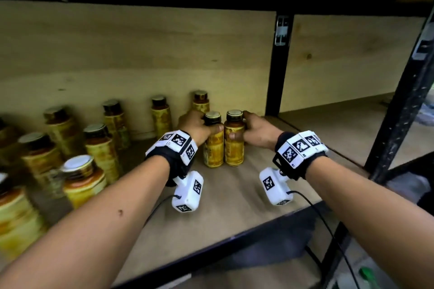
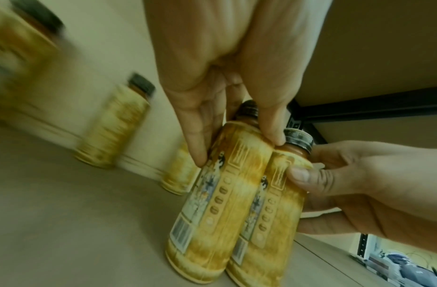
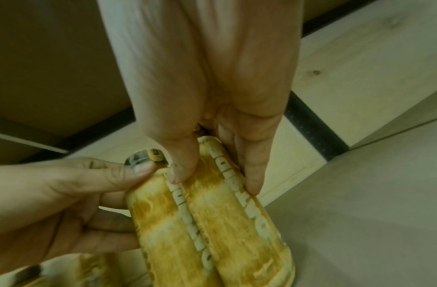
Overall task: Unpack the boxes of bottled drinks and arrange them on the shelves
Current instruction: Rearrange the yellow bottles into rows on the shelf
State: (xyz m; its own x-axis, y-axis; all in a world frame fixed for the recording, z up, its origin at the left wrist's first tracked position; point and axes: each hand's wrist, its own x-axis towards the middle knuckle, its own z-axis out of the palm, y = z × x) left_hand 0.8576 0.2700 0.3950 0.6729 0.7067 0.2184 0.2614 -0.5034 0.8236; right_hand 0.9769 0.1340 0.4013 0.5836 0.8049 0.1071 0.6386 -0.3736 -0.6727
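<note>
Two in hand: the left hand [image 1: 196, 125] grips one yellow-labelled, dark-capped cylindrical bottle [image 1: 213, 145], the right hand [image 1: 257, 130] its twin [image 1: 234, 144]; the two bottles touch, upright on the shelf.
Fingers: each hand's thumb and fingers curl round a bottle's shoulder, pinching it below the cap.
Done: about ten matching bottles [image 1: 98, 145] stand on the brown fibreboard shelf [image 1: 234, 202], along the left and back.
Left: the shelf's right side is bare (no boxes in view, so remaining stock cannot be judged).
Materials: glossy shrink-sleeve labels, ribbed caps with metallic tops, matte board, pale plywood back panel [image 1: 141, 54], black metal upright [image 1: 278, 73].
</note>
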